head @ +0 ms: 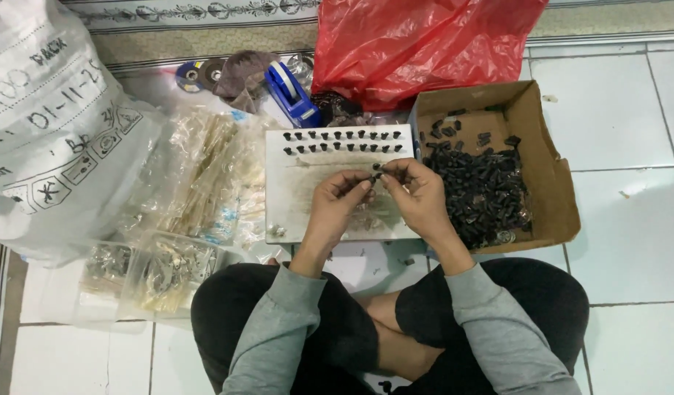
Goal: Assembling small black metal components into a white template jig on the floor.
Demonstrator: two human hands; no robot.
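Observation:
My left hand and my right hand meet over a pale flat board on the floor. Both pinch a small black part between their fingertips. Two rows of small black parts stand upright along the board's far edge. Right of the board, an open cardboard box holds a heap of loose black parts. My crossed legs in dark trousers fill the bottom of the view.
Clear plastic bags of small metal pieces lie left of the board. A large white printed sack is at far left. A red plastic bag, a blue tape dispenser and grinding discs sit behind. White floor tiles lie to the right.

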